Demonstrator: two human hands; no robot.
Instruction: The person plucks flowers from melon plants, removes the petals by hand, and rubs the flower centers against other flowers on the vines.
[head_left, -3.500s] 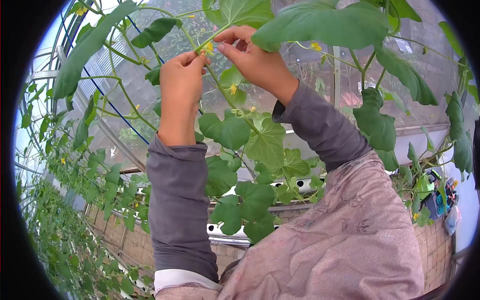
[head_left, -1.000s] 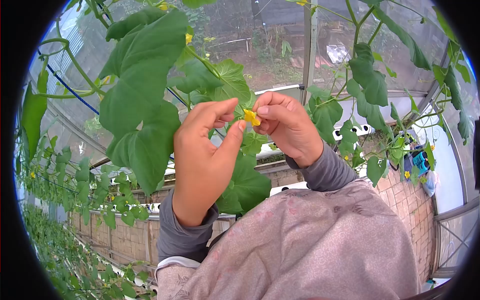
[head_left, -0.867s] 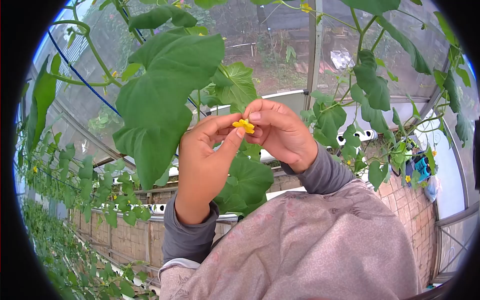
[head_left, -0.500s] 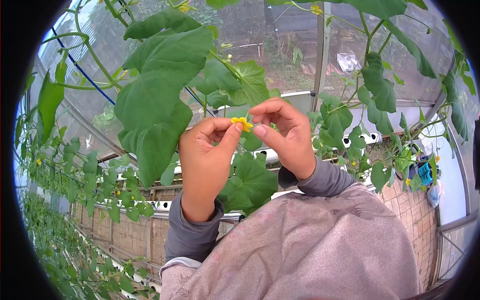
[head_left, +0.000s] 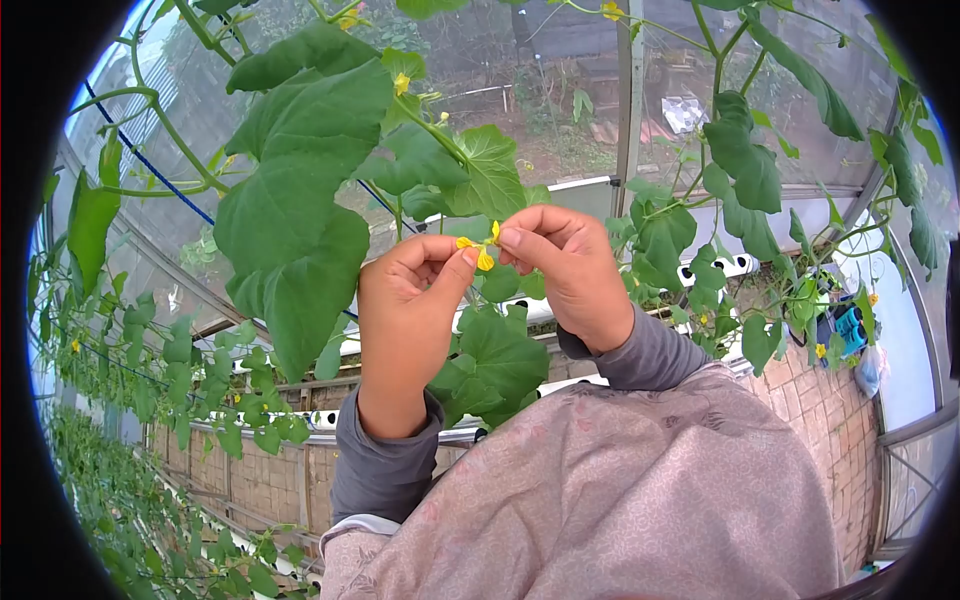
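Between my two hands is a small yellow flower, its petals spread apart. My left hand pinches it from the left between thumb and forefinger. On the other side, my right hand has thumb and forefinger closed on a petal at the flower's right edge. A large green leaf hangs just left of my left hand. Behind the fingers rises a lighter leaf, and another broad leaf lies below, between my wrists.
Vines with leaves hang at the right. A blue cord crosses the upper left. White pipes with holes run behind the plants, above a brick floor. A plastic bag lies at the right.
My right thumb and forefinger have closed on a petal, where they were apart before. The flower's petals now look pulled apart. The view has shifted slightly.
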